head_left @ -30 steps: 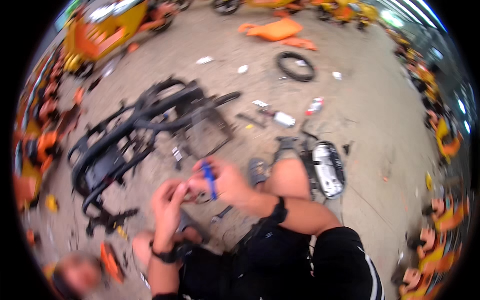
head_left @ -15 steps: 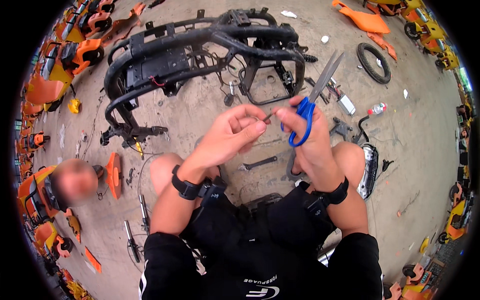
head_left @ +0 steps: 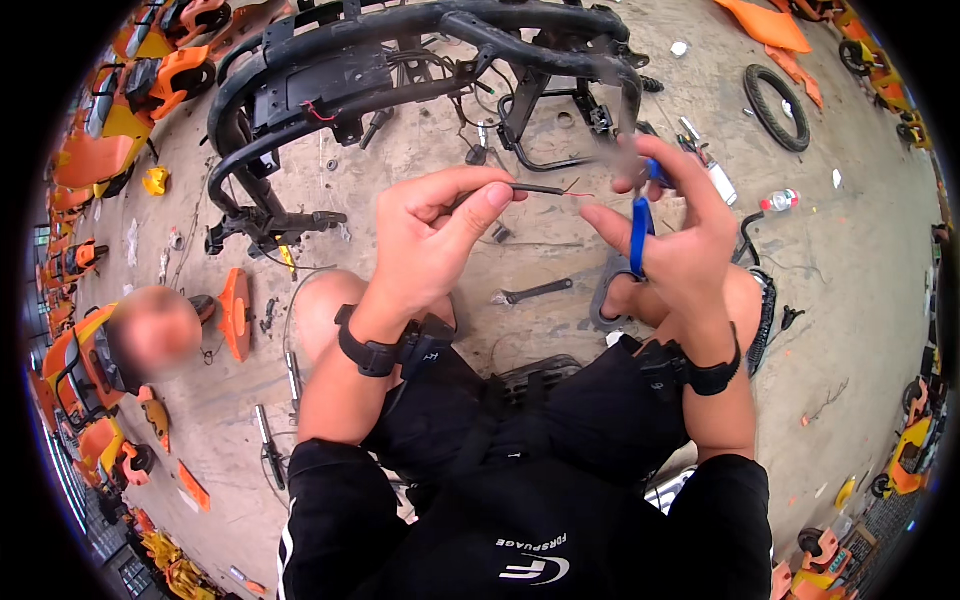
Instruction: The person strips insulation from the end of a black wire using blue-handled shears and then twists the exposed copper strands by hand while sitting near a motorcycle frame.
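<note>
My left hand [head_left: 440, 225] pinches a short black cable [head_left: 538, 190] between thumb and fingers, with thin bare strands and a red wire at its free end. My right hand [head_left: 680, 230] grips blue-handled scissors [head_left: 640, 235] just to the right of that end; their blades point upward and are blurred. The thumb of that hand is near the wire tip, not clearly touching it. Beyond both hands lies a black tubular frame [head_left: 340, 100] with dangling wiring. On the concrete floor between my knees is a dark wrench [head_left: 540, 290].
A tyre [head_left: 776, 108], a plastic bottle [head_left: 780, 201] and orange panels [head_left: 762, 25] lie ahead and to the right. An orange part [head_left: 234, 316] is left, beside a blurred round shape [head_left: 160, 330]. Yellow and orange scooters [head_left: 100, 160] line both sides.
My view has steadied and shifted. My right hand has drawn rightward from my left, scissors still in it, and more of the cable's end with its split wires now shows.
</note>
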Demonstrator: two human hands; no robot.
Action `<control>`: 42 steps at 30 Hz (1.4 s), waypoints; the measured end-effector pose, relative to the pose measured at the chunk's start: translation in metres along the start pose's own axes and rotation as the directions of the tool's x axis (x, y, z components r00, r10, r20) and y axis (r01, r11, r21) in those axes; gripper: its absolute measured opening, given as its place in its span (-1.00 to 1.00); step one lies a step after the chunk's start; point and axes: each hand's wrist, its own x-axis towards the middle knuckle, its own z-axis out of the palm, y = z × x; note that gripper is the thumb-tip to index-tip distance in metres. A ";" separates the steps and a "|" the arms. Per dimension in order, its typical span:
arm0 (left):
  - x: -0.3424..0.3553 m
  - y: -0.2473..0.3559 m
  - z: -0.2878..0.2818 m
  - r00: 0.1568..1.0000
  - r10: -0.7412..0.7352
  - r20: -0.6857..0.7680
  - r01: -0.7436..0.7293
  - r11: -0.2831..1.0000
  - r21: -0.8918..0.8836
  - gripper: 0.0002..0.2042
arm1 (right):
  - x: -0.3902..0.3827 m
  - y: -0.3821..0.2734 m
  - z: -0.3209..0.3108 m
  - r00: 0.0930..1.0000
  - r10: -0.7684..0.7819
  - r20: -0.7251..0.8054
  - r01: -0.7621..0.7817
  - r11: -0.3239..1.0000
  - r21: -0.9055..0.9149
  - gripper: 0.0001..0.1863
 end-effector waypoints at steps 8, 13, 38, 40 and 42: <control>-0.003 0.009 -0.008 0.999 -0.024 0.024 0.026 0.995 -0.096 -0.85 | -0.001 0.002 -0.002 0.953 -0.279 0.118 0.302 0.909 -0.287 -0.35; -0.003 0.008 -0.011 0.997 -0.056 0.047 0.060 0.993 -0.097 -0.85 | -0.002 0.001 0.000 0.959 -0.270 0.082 0.282 0.917 -0.281 -0.44; -0.003 0.008 -0.016 0.991 -0.116 0.059 0.123 0.986 -0.113 -0.85 | -0.003 -0.001 -0.003 0.950 -0.255 0.178 0.297 0.916 -0.269 -0.47; -0.003 0.007 -0.014 0.994 -0.095 0.048 0.099 0.989 -0.108 -0.85 | -0.004 0.000 -0.002 0.954 -0.247 0.170 0.287 0.918 -0.275 -0.46; -0.002 0.005 -0.011 0.999 -0.044 0.032 0.046 0.996 -0.081 -0.85 | -0.004 0.001 -0.001 0.957 -0.240 0.160 0.278 0.918 -0.282 -0.47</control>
